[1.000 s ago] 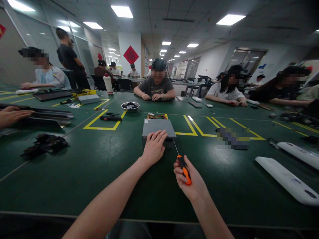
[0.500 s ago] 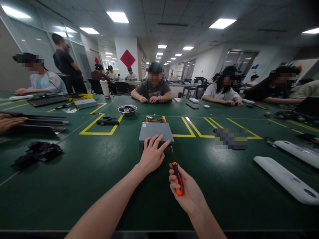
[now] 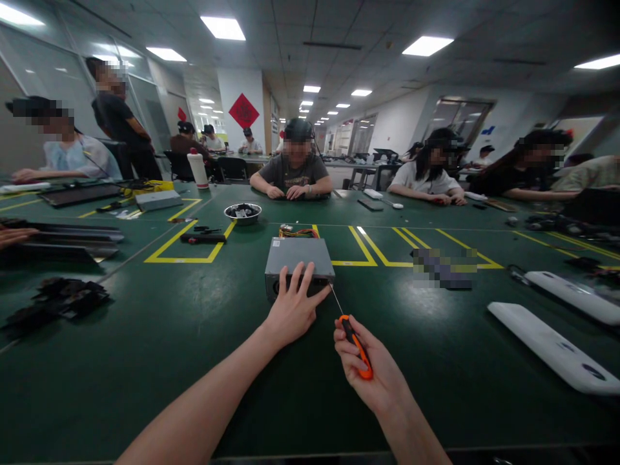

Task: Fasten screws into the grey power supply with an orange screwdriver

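A grey metal computer power supply lies on the green table in front of me, its bundle of coloured wires coming out at the back. My left hand rests against its top front edge with the fingers spread, partly covering the front face. In my right hand is an orange and black screwdriver, gripped by the handle. Its thin shaft slants up to the left, and the tip meets the front right corner of the power supply, close to my left index finger. Whether a screw sits there is too small to see.
Behind the power supply stands a metal bowl of dark parts, with a black tool nearby. Dark scraps lie left; white elongated devices lie right. Several people sit around the table, and a co-worker's hand shows at far left.
The screwdriver handle has swung right and tilts more, its tip staying by the box's front right corner. My left hand has shifted slightly on the box. The whole view has drifted a little.
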Motion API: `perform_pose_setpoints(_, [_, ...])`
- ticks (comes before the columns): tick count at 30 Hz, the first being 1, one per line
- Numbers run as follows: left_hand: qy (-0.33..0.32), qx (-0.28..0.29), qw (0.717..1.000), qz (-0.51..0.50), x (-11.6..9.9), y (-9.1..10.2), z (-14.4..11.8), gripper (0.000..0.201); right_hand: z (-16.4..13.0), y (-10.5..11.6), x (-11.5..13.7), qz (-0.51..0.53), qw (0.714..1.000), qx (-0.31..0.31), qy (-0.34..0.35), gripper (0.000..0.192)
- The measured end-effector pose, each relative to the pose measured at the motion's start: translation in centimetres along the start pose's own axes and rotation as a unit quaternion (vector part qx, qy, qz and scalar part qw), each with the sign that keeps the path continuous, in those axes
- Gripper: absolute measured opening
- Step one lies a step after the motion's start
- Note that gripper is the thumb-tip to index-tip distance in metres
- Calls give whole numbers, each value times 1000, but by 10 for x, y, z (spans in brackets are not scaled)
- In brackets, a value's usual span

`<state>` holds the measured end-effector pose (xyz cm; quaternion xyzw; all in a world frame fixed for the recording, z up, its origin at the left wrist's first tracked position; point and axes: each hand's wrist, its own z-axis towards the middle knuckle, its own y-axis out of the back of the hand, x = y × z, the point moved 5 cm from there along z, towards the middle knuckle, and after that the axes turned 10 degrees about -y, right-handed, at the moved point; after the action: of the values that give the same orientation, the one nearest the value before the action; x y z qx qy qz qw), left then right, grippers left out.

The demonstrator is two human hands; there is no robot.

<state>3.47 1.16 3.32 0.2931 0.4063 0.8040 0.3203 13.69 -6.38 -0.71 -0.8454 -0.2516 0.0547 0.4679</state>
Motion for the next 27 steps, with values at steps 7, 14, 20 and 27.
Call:
perform_pose_setpoints(7, [-7,14,1000,8,-1,0,-1,57,1,3,-1,71,997,17,-36,13])
perform_pose_setpoints(14, [-8,11,1000,8,0,-1,-1,56,1,0,-1,44,998,39,-32,16])
perform_pose_setpoints(20, [-10,15,1000,9,0,1,-1,55,2,4,6,65,997,34,-37,10])
perform_pose_setpoints(27, [-8,19,1000,16,0,0,-1,53,1,8,16,70,990,95,-83,15])
